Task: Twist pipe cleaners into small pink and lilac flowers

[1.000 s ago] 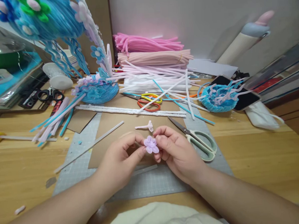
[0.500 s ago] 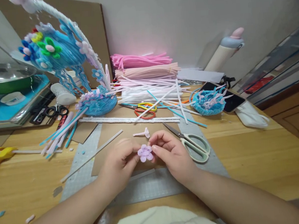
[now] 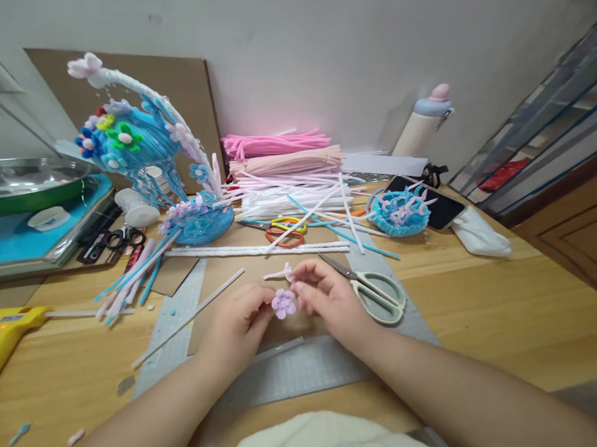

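Observation:
My left hand [image 3: 241,320] pinches a small lilac pipe-cleaner flower [image 3: 283,304] with rounded petals at its side. Close to the flower's right edge is my right hand [image 3: 327,295], its fingers curled but apart, with nothing visible in them. Just beyond the fingertips, a small pale pink pipe-cleaner piece with a stem [image 3: 278,273] lies on the brown cardboard [image 3: 208,328]. Scissors with pale green handles [image 3: 381,296] lie to the right of my right hand. On the left, a clear glue stick [image 3: 193,316] rests across the cutting mat [image 3: 165,350].
A blue pipe-cleaner ornament [image 3: 144,145] with flowers arches at the back left. Bundles of pink and white pipe cleaners [image 3: 285,161] lie by the wall. A blue pipe-cleaner piece [image 3: 400,211] and a phone [image 3: 440,203] sit right. A yellow glue gun [image 3: 14,332] lies left.
My right fingers have drawn slightly away from the flower, which stays in my left hand. The camera view has tilted up, shifting the scene.

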Motion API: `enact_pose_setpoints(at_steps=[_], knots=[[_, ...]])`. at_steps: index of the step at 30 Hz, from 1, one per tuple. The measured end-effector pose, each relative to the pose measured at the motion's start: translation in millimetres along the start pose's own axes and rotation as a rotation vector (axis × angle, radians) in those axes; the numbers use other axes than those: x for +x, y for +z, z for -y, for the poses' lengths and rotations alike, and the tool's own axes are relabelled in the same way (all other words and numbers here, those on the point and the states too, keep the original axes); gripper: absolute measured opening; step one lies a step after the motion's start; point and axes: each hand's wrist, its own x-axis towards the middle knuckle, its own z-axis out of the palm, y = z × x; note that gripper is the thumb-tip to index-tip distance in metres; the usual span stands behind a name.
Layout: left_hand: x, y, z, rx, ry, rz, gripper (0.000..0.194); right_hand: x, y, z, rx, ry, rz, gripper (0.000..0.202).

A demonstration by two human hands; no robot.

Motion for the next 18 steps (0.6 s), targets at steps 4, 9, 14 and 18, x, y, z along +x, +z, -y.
enact_pose_setpoints(at_steps=[4,9,14,18], knots=[[4.8,-0.3,4.2,0.134,-0.046,0.1,0.022,19.1,-24.3,6.9,-0.152,-0.188,-0.272,0.012],[7.6,-4.0,8.8,0.193,-0.095,0.101,0.028,36.0,-52.7,24.0,-0.278,-0.336,-0.457,0.005],[10.7,-40.8,16.9,0.403,-0.295,-0.135,0.027,38.3,-59.1,21.0,-0.414,-0.374,-0.468,0.005],[14.4,-58.8,24.9,0.496,-0.413,-0.071,0.023,39.2,-52.5,12.2,-0.611,-0.4,-0.315,0.013]])
